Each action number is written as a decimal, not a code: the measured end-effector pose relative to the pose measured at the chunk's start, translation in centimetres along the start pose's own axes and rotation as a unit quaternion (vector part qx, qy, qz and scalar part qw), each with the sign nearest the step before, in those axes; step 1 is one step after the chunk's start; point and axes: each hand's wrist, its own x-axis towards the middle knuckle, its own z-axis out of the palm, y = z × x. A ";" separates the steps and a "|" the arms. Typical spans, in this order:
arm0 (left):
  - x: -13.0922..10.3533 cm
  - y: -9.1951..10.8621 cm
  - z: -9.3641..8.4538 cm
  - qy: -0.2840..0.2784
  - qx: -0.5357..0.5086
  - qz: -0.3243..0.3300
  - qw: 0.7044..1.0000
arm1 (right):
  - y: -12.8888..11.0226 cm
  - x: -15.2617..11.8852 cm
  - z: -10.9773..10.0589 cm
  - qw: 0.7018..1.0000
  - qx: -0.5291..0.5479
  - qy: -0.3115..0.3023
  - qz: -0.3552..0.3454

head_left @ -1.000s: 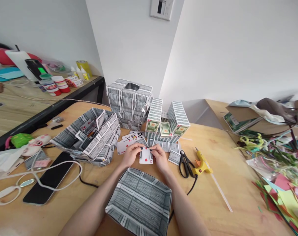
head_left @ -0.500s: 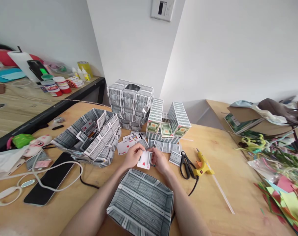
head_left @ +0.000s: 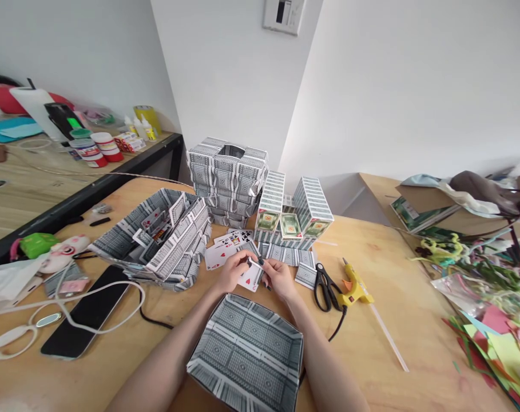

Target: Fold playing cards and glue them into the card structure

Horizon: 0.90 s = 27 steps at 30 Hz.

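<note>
A playing card [head_left: 246, 281] with red hearts is held between my two hands, its right edge bent. My left hand [head_left: 233, 272] pinches it from the left. On the other side, my right hand [head_left: 279, 276] has its dark-nailed fingers closed on the card's right edge. Just below the hands lies a shallow box [head_left: 246, 349] built of patterned playing cards. Face-up cards [head_left: 219, 256] are spread behind my left hand, and folded card pieces [head_left: 285, 255] lie beyond my right.
To the left are a card-built basket [head_left: 191, 252] holding folded cards and a black phone [head_left: 86, 315]. Behind stand a tall card box [head_left: 229, 183] and stacked card packs [head_left: 313, 209]. Black scissors [head_left: 325, 289] and a yellow glue gun [head_left: 354, 289] lie right, near craft scraps [head_left: 495, 337].
The card between my hands has been tilted and its right edge bent over. My left hand has shifted slightly right, and both hands are closer together.
</note>
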 end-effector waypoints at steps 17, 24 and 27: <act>0.3 -0.4 0.4 0.090 0.123 0.005 0.988 | 0.1 -0.3 0.2 0.999 0.045 -0.019 0.008; 0.2 -0.5 0.2 0.110 0.199 0.026 0.973 | -0.3 -0.4 0.6 1.000 0.011 0.012 0.016; 0.2 -0.4 0.2 0.111 0.211 0.033 0.971 | -0.5 -0.3 0.6 0.999 0.017 0.011 0.025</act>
